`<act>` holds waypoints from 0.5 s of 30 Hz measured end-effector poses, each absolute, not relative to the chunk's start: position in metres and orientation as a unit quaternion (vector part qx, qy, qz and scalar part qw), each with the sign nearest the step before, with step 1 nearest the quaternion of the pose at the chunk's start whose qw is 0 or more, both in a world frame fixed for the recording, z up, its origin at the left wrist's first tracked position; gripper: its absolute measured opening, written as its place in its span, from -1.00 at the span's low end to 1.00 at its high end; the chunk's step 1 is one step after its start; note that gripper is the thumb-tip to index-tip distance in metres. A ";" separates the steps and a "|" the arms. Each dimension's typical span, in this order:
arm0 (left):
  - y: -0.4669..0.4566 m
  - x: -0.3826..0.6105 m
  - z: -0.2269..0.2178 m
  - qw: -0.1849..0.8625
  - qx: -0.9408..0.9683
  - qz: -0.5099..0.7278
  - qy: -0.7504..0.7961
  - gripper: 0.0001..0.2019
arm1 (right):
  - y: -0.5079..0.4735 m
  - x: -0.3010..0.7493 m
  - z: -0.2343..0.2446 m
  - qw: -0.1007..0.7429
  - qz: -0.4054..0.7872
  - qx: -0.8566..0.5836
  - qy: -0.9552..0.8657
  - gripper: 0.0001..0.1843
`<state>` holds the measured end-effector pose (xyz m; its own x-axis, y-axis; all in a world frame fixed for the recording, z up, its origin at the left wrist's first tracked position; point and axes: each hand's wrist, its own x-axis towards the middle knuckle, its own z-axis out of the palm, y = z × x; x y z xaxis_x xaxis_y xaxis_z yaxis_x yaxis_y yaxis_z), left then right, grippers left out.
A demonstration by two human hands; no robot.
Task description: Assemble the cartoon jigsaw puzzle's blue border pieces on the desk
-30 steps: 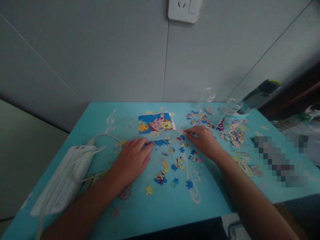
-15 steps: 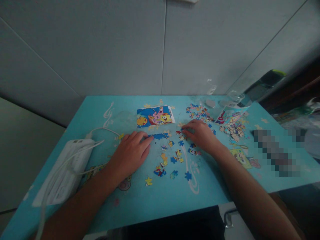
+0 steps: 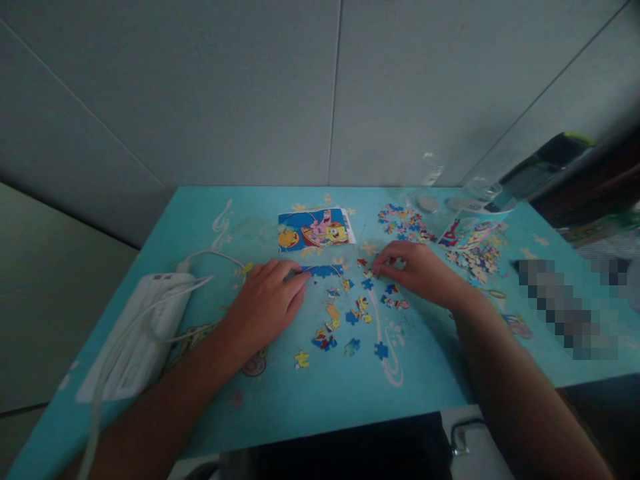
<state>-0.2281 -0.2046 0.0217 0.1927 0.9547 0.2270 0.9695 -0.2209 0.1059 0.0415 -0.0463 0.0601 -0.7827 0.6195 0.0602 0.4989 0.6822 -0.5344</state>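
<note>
My left hand (image 3: 270,293) lies on the table with its fingers loosely spread. Its thumb and index finger touch the left end of a joined strip of blue puzzle pieces (image 3: 323,271). My right hand (image 3: 413,270) is in a pinch, thumb and index finger together on a small puzzle piece mostly hidden by the fingertips. Close to those fingertips lie a red piece (image 3: 362,263) and a blue piece (image 3: 367,284). Several loose pieces are scattered between the hands, among them a yellow piece (image 3: 301,359) and a blue one (image 3: 381,351). Behind the strip sits the cartoon reference picture (image 3: 315,230).
A white power strip (image 3: 143,333) with cables lies at the left. Piles of pieces (image 3: 405,223) (image 3: 477,260) are at the back right, beside a clear container with a cartoon label (image 3: 470,227). A grey wall (image 3: 250,100) closes off the back.
My right hand has shifted slightly right and toward me, its fingers still pinched. My left hand stays at the blue strip. The whole view has turned a little.
</note>
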 end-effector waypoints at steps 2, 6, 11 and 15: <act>-0.205 -0.228 0.022 0.028 -0.769 -0.123 -0.627 -0.73 | -0.057 0.038 0.066 0.078 0.322 -0.243 -0.912 -0.88; -0.205 -0.229 0.023 0.024 -0.765 -0.117 -0.633 -0.73 | -0.078 0.031 0.071 0.006 0.388 -0.134 -0.912 -0.90; -0.206 -0.228 0.025 0.019 -0.762 -0.113 -0.638 -0.72 | -0.095 0.027 0.068 -0.021 0.348 -0.082 -0.934 -0.86; -0.206 -0.228 0.025 0.016 -0.762 -0.120 -0.636 -0.71 | -0.100 0.023 0.064 -0.009 0.325 -0.091 -0.941 -0.91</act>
